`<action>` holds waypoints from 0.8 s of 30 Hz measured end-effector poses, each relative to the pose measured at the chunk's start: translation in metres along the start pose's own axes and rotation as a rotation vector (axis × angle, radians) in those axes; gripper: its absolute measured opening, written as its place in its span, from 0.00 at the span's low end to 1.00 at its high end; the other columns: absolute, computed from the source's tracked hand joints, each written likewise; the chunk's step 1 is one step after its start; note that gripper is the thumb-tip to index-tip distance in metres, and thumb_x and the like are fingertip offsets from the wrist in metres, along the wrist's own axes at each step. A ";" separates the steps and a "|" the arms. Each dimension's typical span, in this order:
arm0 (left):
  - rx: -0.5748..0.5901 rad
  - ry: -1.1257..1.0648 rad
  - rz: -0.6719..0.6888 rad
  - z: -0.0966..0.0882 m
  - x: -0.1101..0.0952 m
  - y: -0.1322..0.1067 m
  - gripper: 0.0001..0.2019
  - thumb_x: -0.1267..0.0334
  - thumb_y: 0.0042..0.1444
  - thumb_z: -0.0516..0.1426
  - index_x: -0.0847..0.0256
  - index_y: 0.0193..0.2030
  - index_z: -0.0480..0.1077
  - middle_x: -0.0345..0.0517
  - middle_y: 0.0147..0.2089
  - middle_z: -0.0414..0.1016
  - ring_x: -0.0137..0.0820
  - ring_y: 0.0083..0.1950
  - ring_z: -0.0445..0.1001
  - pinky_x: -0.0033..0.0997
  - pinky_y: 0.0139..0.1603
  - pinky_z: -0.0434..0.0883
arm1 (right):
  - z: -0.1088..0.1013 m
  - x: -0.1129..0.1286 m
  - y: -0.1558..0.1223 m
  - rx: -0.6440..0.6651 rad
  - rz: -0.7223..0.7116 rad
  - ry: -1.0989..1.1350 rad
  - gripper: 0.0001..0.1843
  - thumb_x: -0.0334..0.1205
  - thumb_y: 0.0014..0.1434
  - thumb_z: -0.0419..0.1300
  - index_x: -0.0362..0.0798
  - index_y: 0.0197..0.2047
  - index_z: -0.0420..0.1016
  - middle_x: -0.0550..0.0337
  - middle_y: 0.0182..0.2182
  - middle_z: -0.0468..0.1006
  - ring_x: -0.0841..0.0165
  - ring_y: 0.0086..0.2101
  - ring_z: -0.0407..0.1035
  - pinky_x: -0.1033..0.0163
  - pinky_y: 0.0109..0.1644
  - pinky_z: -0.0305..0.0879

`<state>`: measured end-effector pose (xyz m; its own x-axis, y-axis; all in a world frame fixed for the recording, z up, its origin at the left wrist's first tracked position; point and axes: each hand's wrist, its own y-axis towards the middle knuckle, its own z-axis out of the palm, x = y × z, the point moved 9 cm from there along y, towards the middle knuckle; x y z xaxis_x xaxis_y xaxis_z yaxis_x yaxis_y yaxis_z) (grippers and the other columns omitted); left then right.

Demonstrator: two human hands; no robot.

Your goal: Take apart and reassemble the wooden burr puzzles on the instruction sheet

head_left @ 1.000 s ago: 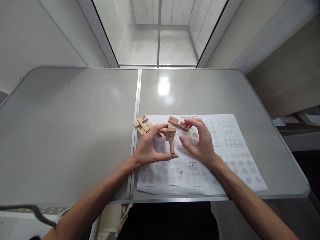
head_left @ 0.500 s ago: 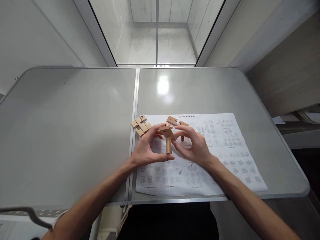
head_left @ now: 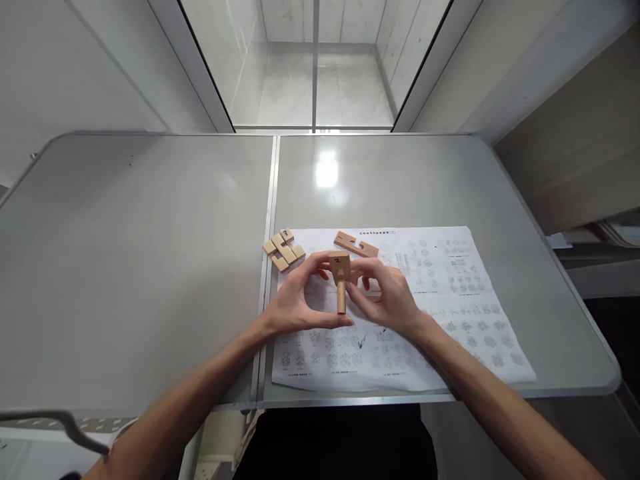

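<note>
Between my hands is a wooden puzzle piece (head_left: 339, 260) marked "2", with a narrow wooden rod (head_left: 341, 300) pointing down toward me from it. My left hand (head_left: 295, 300) is curled around them, its thumb at the rod's lower end and its fingers by the marked piece's left side. From the right, my right hand (head_left: 387, 293) pinches the marked piece, with the thumb close to the rod. Fingers hide part of both pieces, and I cannot tell whether the rod is joined to the marked piece.
A pale interlocked wooden puzzle (head_left: 283, 251) marked "3" lies at the paper's upper left corner. A flat brown notched piece (head_left: 367, 249) marked "1" rests beyond my hands. Beneath is a printed diagram sheet (head_left: 480, 347) on the grey folding table (head_left: 150, 267), whose metal seam (head_left: 270, 193) runs left of it.
The piece marked "2" has turned from a slant to face me more squarely, and the rod has shifted slightly right. More of the notched piece behind shows.
</note>
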<state>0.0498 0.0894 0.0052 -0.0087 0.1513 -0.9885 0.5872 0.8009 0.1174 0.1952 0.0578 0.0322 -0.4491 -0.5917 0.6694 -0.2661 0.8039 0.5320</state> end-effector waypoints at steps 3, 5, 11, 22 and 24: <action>0.010 0.013 -0.005 0.001 0.000 0.000 0.46 0.47 0.41 0.80 0.52 0.67 0.70 0.52 0.61 0.79 0.49 0.60 0.77 0.50 0.62 0.73 | 0.000 -0.002 -0.001 -0.002 0.010 -0.017 0.11 0.32 0.70 0.63 0.53 0.53 0.71 0.65 0.30 0.80 0.70 0.24 0.72 0.63 0.27 0.70; 0.016 0.005 -0.004 0.001 0.000 0.001 0.47 0.47 0.41 0.79 0.52 0.68 0.70 0.52 0.61 0.79 0.49 0.61 0.77 0.50 0.62 0.73 | 0.001 -0.005 -0.002 0.003 0.041 0.011 0.15 0.33 0.69 0.63 0.53 0.56 0.67 0.66 0.29 0.79 0.70 0.24 0.72 0.63 0.28 0.69; 0.034 -0.027 0.002 0.001 0.006 0.000 0.47 0.48 0.42 0.79 0.51 0.69 0.71 0.53 0.65 0.77 0.51 0.63 0.76 0.50 0.63 0.73 | 0.000 -0.004 -0.002 0.010 0.061 0.025 0.19 0.35 0.69 0.63 0.56 0.58 0.61 0.70 0.27 0.75 0.69 0.23 0.66 0.62 0.28 0.69; 0.078 -0.076 -0.006 0.002 0.010 0.001 0.47 0.50 0.43 0.80 0.51 0.70 0.71 0.54 0.66 0.77 0.51 0.65 0.74 0.51 0.64 0.72 | 0.000 -0.004 -0.001 0.012 0.050 0.030 0.17 0.33 0.68 0.62 0.56 0.56 0.62 0.71 0.26 0.73 0.69 0.23 0.67 0.62 0.29 0.68; 0.082 -0.085 -0.010 0.003 0.009 0.000 0.47 0.50 0.42 0.80 0.51 0.70 0.71 0.55 0.66 0.77 0.52 0.66 0.74 0.52 0.66 0.71 | 0.000 -0.004 0.000 0.012 0.054 0.021 0.17 0.34 0.68 0.62 0.56 0.55 0.62 0.71 0.26 0.73 0.69 0.23 0.66 0.62 0.29 0.67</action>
<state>0.0520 0.0897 -0.0041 0.0515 0.0913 -0.9945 0.6520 0.7512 0.1027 0.1971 0.0600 0.0293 -0.4451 -0.5487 0.7076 -0.2524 0.8351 0.4888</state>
